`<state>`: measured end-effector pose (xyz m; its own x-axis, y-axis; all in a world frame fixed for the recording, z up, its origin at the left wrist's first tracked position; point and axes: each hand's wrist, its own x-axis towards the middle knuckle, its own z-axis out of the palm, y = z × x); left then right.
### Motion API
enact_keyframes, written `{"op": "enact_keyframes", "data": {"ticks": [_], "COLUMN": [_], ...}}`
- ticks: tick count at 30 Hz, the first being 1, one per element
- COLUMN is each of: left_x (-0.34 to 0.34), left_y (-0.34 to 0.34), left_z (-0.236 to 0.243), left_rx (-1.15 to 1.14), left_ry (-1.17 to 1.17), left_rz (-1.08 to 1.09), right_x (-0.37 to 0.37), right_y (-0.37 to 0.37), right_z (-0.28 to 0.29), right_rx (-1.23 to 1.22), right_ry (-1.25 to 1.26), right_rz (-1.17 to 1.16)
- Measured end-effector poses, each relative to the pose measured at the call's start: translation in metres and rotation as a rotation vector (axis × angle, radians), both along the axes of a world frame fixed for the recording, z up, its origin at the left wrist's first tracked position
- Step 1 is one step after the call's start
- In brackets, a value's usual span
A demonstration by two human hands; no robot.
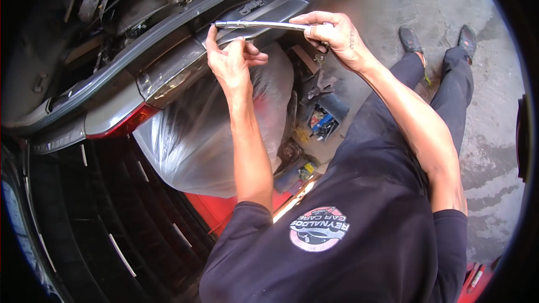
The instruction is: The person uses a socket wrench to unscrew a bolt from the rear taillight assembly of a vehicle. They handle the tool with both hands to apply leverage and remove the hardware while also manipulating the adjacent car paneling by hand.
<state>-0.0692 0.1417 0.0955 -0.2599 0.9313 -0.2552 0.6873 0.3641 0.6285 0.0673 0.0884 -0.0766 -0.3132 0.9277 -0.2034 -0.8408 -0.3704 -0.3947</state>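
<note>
My right hand (331, 36) grips one end of a slim chrome socket extension bar (269, 24), its thumb and fingers pressed round it. Toward the left, the bar widens into a socket-like tip. The raised index finger of my left hand (230, 64) touches that tip, while its other fingers are loosely bent and apart. Both hands are above the rear edge of a grey car body (168, 81), beside the rubber seal (135, 50) of an open compartment. What my right palm covers is hidden.
A red tail light (124, 122) sits at the car's corner. Clear plastic sheeting (208, 134) hangs below the edge. On the concrete floor (387, 0) stands a bin (328, 115) of tools and small items. A dark slatted panel (112, 213) lies at lower left.
</note>
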Motion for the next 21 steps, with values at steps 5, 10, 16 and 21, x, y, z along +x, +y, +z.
{"op": "enact_keyframes", "data": {"ticks": [5, 10, 16, 21], "left_x": [-0.004, -0.014, -0.018, -0.014], "left_y": [0.000, -0.001, 0.001, 0.007], "left_z": [-0.005, -0.005, -0.003, 0.002], "left_rx": [-0.013, -0.009, -0.036, -0.050], "left_ry": [0.147, 0.176, 0.244, 0.317], "left_rz": [-0.079, -0.122, -0.153, -0.130], "right_x": [-0.014, -0.030, -0.045, -0.057], "right_y": [0.002, 0.001, -0.002, -0.005], "right_z": [-0.009, -0.014, -0.012, -0.004], "right_rx": [0.032, 0.033, 0.035, 0.032], "right_ry": [-0.019, -0.047, -0.071, -0.072], "right_rz": [-0.058, -0.068, -0.118, -0.179]}}
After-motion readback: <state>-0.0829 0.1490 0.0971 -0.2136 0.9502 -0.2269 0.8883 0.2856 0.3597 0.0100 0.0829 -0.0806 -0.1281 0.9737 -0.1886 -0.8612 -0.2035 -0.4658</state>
